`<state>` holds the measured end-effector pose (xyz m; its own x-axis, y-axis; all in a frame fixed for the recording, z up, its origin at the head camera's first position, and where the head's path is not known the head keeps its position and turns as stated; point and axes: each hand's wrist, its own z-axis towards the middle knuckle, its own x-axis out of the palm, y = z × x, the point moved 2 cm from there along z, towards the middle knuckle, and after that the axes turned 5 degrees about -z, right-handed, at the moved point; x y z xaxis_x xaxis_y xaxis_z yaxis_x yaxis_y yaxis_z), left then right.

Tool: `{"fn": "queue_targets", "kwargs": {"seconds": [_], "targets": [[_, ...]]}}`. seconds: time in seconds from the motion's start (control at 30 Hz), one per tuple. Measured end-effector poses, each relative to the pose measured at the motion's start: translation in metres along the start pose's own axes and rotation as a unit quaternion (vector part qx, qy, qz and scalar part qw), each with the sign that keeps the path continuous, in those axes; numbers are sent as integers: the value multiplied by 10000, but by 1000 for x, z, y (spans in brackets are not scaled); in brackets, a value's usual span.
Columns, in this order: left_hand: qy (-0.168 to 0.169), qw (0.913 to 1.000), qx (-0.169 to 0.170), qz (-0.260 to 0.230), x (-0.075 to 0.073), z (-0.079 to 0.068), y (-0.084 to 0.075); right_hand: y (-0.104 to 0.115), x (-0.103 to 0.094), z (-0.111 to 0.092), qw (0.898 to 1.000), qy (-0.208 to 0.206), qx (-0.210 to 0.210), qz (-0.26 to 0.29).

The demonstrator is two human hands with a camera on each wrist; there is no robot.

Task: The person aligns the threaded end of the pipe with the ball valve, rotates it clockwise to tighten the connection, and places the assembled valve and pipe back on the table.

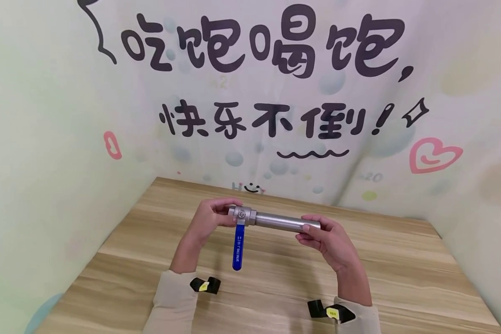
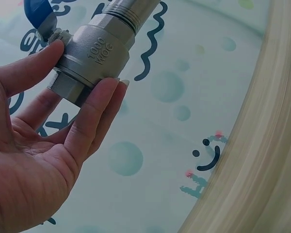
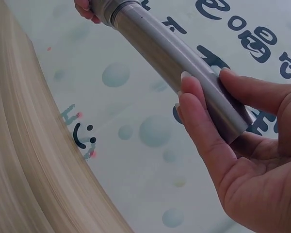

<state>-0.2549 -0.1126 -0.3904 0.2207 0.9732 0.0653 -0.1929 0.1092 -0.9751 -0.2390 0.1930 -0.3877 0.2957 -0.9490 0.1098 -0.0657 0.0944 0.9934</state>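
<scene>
A steel ball valve with a blue lever handle is held above the table by my left hand. In the left wrist view, the thumb and fingers pinch the valve body, which is marked 1000 WOG. A straight metal pipe sits in the valve's right end, with some thread showing at the joint. My right hand grips the pipe's free end between thumb and fingers, seen closely on the pipe in the right wrist view. The lever points down toward the front.
Below the hands lies a wood-grain table. A pale printed backdrop with dark lettering rises behind it and along both sides. Each sleeve bears a black wrist mount, the left mount and the right mount.
</scene>
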Motion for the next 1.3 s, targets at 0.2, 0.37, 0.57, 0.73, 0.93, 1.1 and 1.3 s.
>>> {"fn": "queue_targets", "kwargs": {"seconds": [0.2,0.37,0.57,0.73,0.93,1.1,1.3], "targets": [[-19,10000,-22,-59,0,-1,-1,1,1,2,9998,-162,90,-55],[-25,10000,-13,-95,0,-2,0,2,0,1,9998,-96,143,87],[-48,9999,-41,-83,-1,-2,0,2,1,1,9999,18,-6,132],[-44,10000,-17,-57,-2,-2,0,1,0,2,10000,25,-36,77],[-40,9999,19,-103,-1,-2,-1,2,1,3,10000,-51,-35,-33],[30,9999,60,-114,0,-1,-3,1,0,2,9998,-195,104,-19],[81,9999,78,-30,2,0,-3,-1,-2,1,9987,-439,236,-85]]}}
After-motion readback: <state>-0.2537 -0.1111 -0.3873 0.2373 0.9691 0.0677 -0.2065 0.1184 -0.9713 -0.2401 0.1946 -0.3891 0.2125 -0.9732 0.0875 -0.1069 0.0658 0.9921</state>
